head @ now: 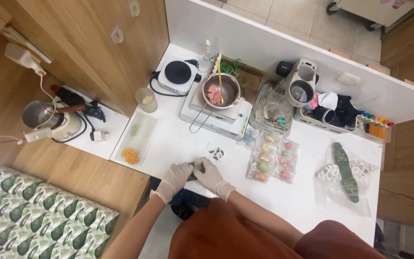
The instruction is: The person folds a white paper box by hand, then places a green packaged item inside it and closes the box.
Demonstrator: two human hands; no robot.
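Note:
Both of my hands wear white gloves and meet near the front edge of the white table. My left hand and my right hand together grip a small dark green object between the fingers; most of it is hidden. Just beyond the hands lies a small leaf-patterned piece. To the right sits a clear packet of small round coloured pieces.
A small metal pot with a pink piece and a stick stands on a white box. Behind it is a small hot plate. A clear tray holds an orange piece. A long dark green mould lies on plastic at right.

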